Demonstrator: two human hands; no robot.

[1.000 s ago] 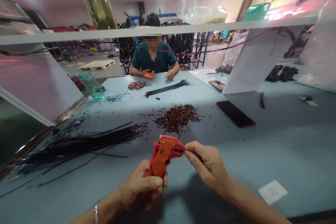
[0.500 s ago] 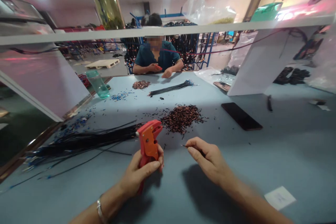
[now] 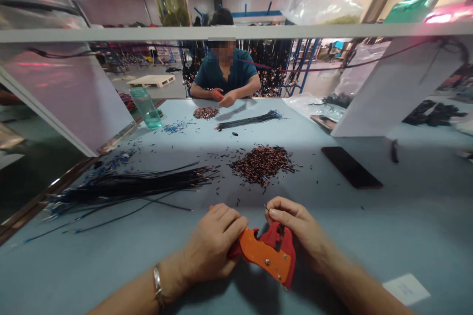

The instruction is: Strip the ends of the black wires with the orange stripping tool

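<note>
My left hand [image 3: 214, 246] is closed round the handles of a red and orange wire stripper [image 3: 268, 256], which lies tilted with its jaws pointing right, low over the blue table [image 3: 388, 216]. My right hand [image 3: 295, 229] pinches a short thin wire piece [image 3: 266, 208] at its fingertips, right above the stripper's jaws. A bundle of long black wires [image 3: 136, 187] lies to the left, and a heap of cut copper-tipped wire bits [image 3: 263, 162] sits just beyond my hands.
A black phone [image 3: 351, 167] lies to the right, a white paper slip [image 3: 406, 289] at the near right. A green bottle [image 3: 147, 108] stands far left. Across the table a person in a teal shirt [image 3: 225, 76] works with another stripper, a wire bundle [image 3: 251, 119] and a small heap [image 3: 206, 112].
My left hand has swung the stripper from upright down and to the right, so its jaws now lie under my right hand. The right hand has stayed pinched on the wire piece.
</note>
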